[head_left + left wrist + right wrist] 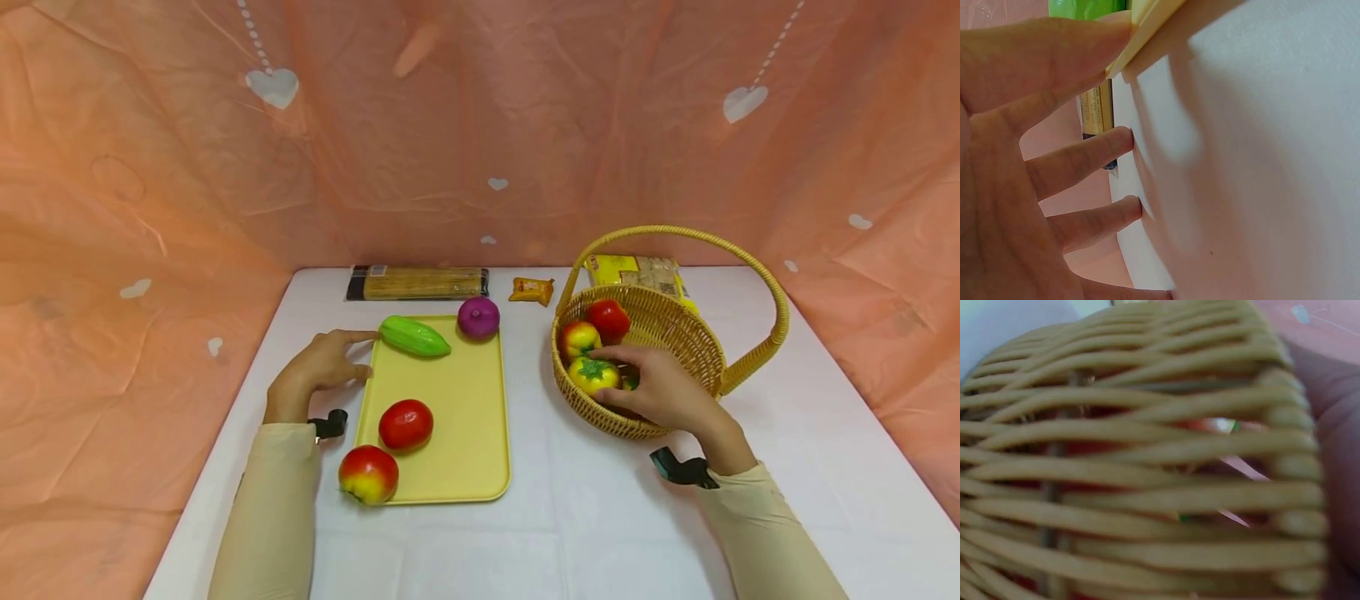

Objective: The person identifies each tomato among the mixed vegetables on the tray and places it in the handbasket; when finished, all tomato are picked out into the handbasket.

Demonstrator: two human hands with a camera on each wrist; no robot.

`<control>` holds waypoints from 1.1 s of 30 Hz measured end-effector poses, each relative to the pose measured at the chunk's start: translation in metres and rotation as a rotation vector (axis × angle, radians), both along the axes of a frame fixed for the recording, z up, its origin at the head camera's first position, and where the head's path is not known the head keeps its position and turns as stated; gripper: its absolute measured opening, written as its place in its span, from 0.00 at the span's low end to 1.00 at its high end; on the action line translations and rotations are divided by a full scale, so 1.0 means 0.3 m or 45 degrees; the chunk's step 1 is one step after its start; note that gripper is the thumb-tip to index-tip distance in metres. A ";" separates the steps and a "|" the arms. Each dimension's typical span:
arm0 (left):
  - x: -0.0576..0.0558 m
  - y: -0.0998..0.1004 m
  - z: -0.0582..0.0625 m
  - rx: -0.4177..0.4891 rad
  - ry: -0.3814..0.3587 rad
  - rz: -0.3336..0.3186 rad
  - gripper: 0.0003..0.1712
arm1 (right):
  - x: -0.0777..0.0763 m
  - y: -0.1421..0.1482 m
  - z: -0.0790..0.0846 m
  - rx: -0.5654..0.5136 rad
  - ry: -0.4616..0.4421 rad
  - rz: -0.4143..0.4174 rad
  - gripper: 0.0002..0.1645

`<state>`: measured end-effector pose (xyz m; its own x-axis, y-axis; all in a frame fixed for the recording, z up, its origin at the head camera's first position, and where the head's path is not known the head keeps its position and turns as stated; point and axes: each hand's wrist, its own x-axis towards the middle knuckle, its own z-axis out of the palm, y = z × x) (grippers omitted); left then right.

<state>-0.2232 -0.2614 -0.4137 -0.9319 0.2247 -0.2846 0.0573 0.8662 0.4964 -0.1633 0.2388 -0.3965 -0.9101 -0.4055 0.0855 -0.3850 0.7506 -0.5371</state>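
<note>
A wicker basket with a tall handle stands at the right. Inside it my right hand holds a yellow tomato with a green star-shaped top between thumb and fingers. Beside that lie a red-and-yellow fruit and a red fruit. The basket's weave hides most of the grip in the right wrist view. My left hand, fingers spread, touches the left edge of a yellow tray, near a green ridged fruit. Its thumb rests against the rim.
On the tray are a purple onion and a red oval fruit. A red-and-yellow fruit sits at its near left corner. Behind lie a noodle packet, a small orange packet and a yellow bag.
</note>
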 end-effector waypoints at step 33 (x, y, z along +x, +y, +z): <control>0.004 0.003 0.006 -0.006 -0.002 0.005 0.40 | 0.015 -0.313 -0.017 -0.588 -0.177 0.410 0.30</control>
<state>-0.2221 -0.2604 -0.4120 -0.9323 0.2198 -0.2873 0.0531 0.8688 0.4922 -0.1587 0.1450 -0.4016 -0.7621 -0.6130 0.2083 -0.4579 0.2829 -0.8428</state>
